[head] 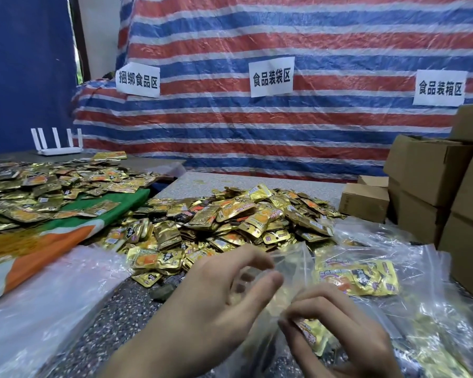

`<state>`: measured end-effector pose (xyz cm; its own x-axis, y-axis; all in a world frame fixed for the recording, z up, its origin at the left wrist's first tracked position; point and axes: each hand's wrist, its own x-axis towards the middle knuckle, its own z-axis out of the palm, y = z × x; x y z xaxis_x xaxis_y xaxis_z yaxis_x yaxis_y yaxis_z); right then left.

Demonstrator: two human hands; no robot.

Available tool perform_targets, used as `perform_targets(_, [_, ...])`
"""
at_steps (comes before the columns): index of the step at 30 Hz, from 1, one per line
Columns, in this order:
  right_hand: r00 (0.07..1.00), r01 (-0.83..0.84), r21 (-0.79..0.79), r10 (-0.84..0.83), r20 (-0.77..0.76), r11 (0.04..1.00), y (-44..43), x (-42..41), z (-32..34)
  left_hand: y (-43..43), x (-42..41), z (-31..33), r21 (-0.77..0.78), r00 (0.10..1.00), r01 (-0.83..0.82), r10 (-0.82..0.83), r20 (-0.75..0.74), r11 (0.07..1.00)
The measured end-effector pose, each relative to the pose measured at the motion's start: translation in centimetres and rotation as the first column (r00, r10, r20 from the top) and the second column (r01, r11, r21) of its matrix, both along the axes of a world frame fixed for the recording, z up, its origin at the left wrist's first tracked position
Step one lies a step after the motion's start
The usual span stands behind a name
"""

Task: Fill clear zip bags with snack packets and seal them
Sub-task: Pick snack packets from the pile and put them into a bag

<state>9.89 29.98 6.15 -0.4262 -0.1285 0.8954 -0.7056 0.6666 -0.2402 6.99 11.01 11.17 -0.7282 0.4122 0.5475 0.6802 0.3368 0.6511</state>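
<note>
The bare speckled bench (137, 304) shows as a strip left of the hands and a band behind the main heap of snack packets (243, 216). Cardboard boxes (432, 170) close off the right edge and a striped tarp (284, 137) closes the back. The clear zip bag (291, 264) stands between the hands at the near edge, with its mouth up and its long axis about upright. The left hand (210, 296) curls round the bag's lip, its fingers blurred behind the film. The right hand (339, 323) pinches one gold packet (310, 336), which is tilted with its long axis running down to the right. There are two heaps, the second (38, 192) on a green-and-orange cloth (66, 236). One filled bag (358, 274) lies to the right. Three paper signs (272, 76) hang on the tarp.
</note>
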Motion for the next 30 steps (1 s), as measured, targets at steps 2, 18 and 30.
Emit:
perform_targets(2, [1.000,0.029,-0.020,-0.029,-0.004,0.999,0.1,-0.1,-0.1,-0.8,0.3,0.1,-0.110,0.994,0.013,-0.025,-0.105,0.994])
perform_targets(18, [0.984,-0.016,0.387,-0.053,0.167,0.922,3.9,0.3,4.8,-3.4,-0.4,-1.6,-0.174,0.960,-0.130,0.080,-0.267,0.976])
perform_targets(30, [0.939,-0.094,0.394,-0.050,0.340,0.914,6.0,0.0,7.5,-3.6,-1.1,0.1,0.183,0.998,-0.058,0.061,-0.008,0.981])
